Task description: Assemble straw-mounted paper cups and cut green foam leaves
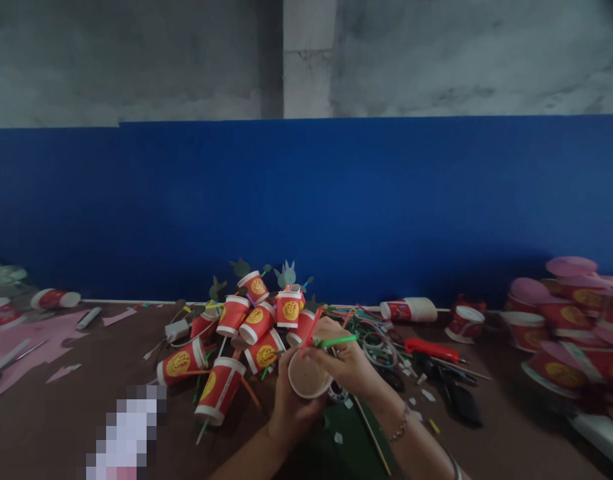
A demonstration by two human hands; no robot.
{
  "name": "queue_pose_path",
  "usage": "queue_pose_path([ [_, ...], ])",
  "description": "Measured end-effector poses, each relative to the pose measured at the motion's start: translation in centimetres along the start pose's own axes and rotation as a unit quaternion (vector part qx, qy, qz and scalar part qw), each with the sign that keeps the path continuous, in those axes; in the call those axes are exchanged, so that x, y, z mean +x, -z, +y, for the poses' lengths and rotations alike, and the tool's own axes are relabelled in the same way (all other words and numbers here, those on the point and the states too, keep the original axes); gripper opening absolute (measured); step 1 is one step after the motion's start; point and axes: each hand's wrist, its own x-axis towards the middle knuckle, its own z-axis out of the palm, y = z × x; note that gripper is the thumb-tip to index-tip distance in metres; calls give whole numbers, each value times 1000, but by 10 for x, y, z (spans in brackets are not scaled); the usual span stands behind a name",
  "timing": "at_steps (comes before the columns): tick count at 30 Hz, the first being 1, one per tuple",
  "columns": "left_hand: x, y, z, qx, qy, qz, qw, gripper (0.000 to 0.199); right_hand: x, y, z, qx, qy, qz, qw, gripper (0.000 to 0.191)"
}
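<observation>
My left hand [291,413] is wrapped round a paper cup [309,377], whose pale round face points toward me. At the cup's upper edge my right hand [344,360] pinches a red strip [312,328] and a green strip [338,341], which look like straws or pipe cleaners. A bracelet circles the right wrist. Just left of my hands lies a heap of red and white cups [220,392] with yellow round emblems, some with sticks or straws through them.
A red tool [434,348], a black object [461,400], coloured strips and paper scraps lie to the right. Stacked red cups with pink discs [571,267] stand far right. Pink paper [31,347] and a knife [9,357] are at left. A blue panel [306,207] rises behind.
</observation>
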Motion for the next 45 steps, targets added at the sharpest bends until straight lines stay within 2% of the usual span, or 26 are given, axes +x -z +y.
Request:
queue_pose_path([
  [3, -2, 0, -2, 1, 25, 9, 1000, 65, 0, 0, -4, -9, 4, -11, 1000, 18],
  [9, -3, 3, -10, 23, 16, 23, 999, 66, 1, 1, -7, -33, 22, -35, 999, 21],
  [21, 4, 3, 6, 18, -2, 39, 999, 62, 0, 3, -6, -108, 37, -87, 990, 11],
  [26, 7, 2, 11, -11, 11, 5, 1000, 67, -1, 0, -6, -176, 50, -104, 978, 9],
  [31, 9, -2, 11, -28, 18, -29, 999, 59, -2, 2, -15, -224, 20, -96, 970, 8],
  [33, 9, -2, 10, -35, 25, -42, 998, 58, -1, 7, -22, -202, 1, -97, 974, 11],
  [36, 8, -2, 8, -43, 40, -39, 998, 60, -1, 22, -31, -113, -38, -110, 987, 35],
  [38, 7, -1, 5, -45, 62, -33, 996, 63, -2, 34, -32, -54, -76, -89, 992, 48],
  [39, 6, 0, 4, -51, 77, -35, 995, 64, -2, 39, -31, -29, -96, -70, 993, 49],
  [41, 4, 1, 3, -81, 114, -55, 989, 69, -2, 46, -24, 33, -130, -29, 991, 36],
  [42, 3, 1, 2, -107, 136, -75, 982, 72, -2, 48, -19, 68, -148, -10, 987, 31],
  [45, 1, 1, 4, -183, 189, -152, 953, 77, -1, 47, -7, 126, -200, 20, 971, 36],
])
